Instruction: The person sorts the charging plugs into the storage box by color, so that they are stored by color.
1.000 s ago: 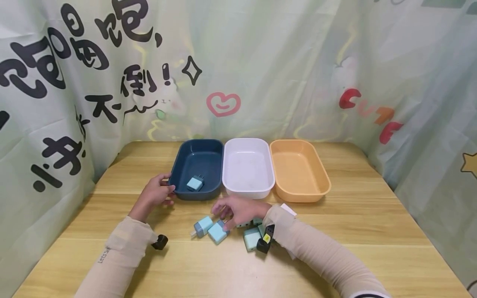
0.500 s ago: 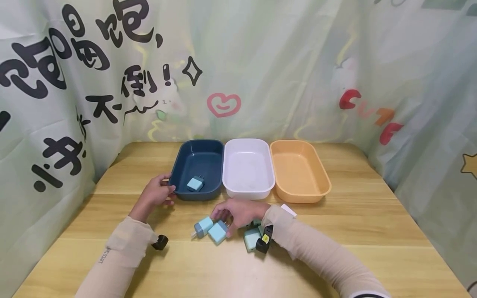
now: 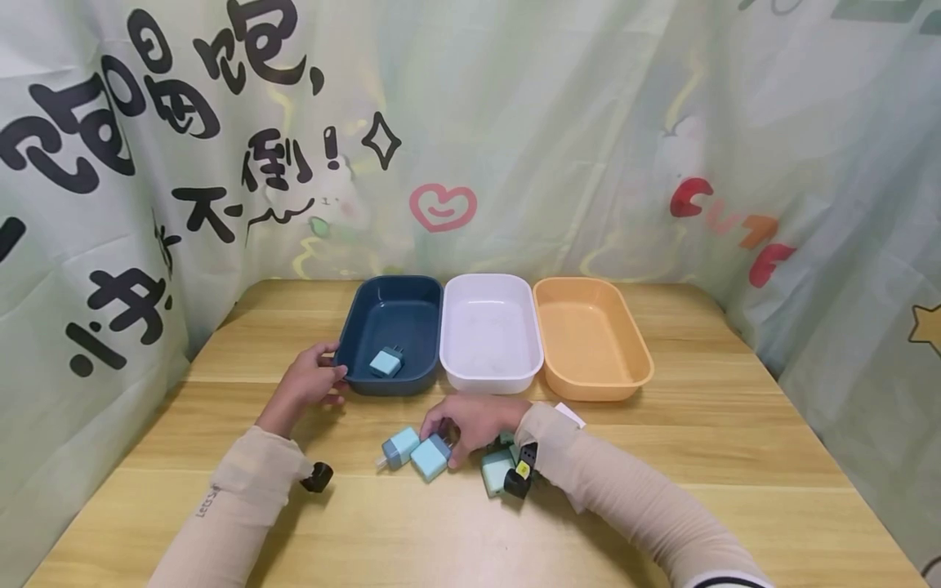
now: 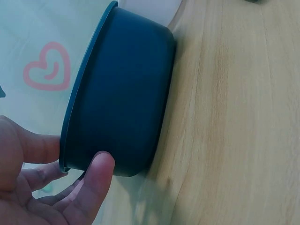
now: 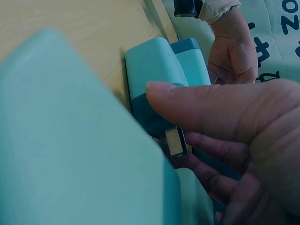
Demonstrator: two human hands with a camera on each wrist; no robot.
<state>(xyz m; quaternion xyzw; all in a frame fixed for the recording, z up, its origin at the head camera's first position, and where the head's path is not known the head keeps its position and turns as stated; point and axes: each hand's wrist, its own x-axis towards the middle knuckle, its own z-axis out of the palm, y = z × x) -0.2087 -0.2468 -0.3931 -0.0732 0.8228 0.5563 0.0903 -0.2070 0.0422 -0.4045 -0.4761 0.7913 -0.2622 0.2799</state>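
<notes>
My left hand grips the near-left corner of a dark blue tray, with its fingers around the rim and outer wall. Inside that tray lies a light blue plug charger. My right hand pinches the darker, pronged end of another charger on the table; in the right wrist view its thumb lies over that end and the other fingers are partly hidden. Touching it on the left is a charger with its prongs to the left. Under my right wrist sits a pale green charger.
A white tray stands against the dark blue one, and an orange tray stands right of it. More pale green pieces are partly hidden beneath my right wrist. A printed curtain surrounds the wooden table.
The right hand has lowered slightly, and its thumb has moved from the charger's top to the side by the prongs. The left hand and trays stay put.
</notes>
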